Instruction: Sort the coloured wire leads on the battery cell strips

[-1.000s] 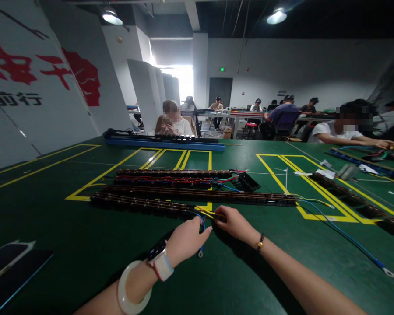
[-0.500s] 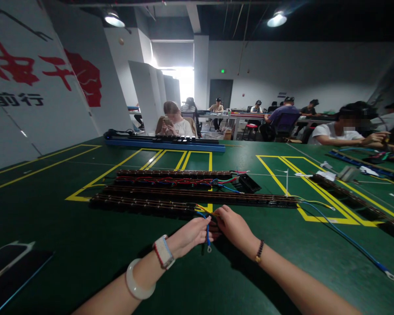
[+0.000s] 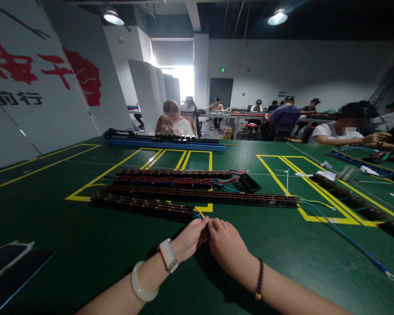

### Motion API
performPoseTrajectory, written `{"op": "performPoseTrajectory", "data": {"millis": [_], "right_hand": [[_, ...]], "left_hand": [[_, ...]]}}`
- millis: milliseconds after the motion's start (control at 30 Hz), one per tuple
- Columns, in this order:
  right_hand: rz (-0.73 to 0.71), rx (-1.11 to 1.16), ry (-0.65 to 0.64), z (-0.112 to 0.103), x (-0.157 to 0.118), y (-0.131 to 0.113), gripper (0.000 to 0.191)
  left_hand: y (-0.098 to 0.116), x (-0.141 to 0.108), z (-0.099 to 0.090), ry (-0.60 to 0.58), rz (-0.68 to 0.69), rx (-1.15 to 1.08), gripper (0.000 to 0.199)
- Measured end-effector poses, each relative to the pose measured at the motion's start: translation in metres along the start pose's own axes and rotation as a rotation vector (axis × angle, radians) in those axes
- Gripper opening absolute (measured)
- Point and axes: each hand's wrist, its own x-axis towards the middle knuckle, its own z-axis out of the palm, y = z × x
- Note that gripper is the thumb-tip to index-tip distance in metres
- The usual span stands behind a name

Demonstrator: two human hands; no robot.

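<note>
In the head view, my left hand [image 3: 193,239] and my right hand [image 3: 228,243] meet at the right end of the nearest dark strip [image 3: 144,205], which has copper-coloured lines along it. Yellow and blue wires [image 3: 199,213] come out of that end and run in between my fingertips. Both hands are closed on these wires, whose far ends are mostly hidden. Just beyond lies a longer dark strip [image 3: 216,197], with a yellow-green wire [image 3: 318,203] and a blue wire [image 3: 351,238] ending in a ring terminal [image 3: 390,276].
Behind are another strip [image 3: 174,173], red and blue wires [image 3: 184,180] and a black box-shaped part [image 3: 249,183]. A blue rail [image 3: 164,145] lies at the green table's [image 3: 85,245] far edge. More strips lie right, near a co-worker [image 3: 335,131]; a dark panel [image 3: 13,271] lies left.
My right hand has come down and closed around the wires against my left fingers. The blue wire's ring end is now hidden. The near strip's right end has shifted slightly towards me.
</note>
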Motion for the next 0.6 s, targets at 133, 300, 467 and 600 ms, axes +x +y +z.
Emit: {"op": "performPoseTrajectory", "data": {"millis": [133,300,467,600], "right_hand": [[0.062,0.113,-0.005,-0.022,-0.003,0.002,0.033],[0.106,0.087,-0.058,-0.035,-0.003,0.01,0.02],[0.074,0.068,-0.121,-0.023,-0.001,0.014,0.022],[0.031,0.045,-0.109,-0.028,0.0,0.022,0.024]], "left_hand": [[0.001,0.0,-0.001,0.016,0.001,0.003,0.031],[-0.001,0.0,-0.002,0.015,-0.005,-0.018,0.028],[0.001,-0.004,-0.001,-0.015,-0.002,-0.036,0.029],[0.003,-0.007,0.001,-0.046,0.004,-0.056,0.033]]}}
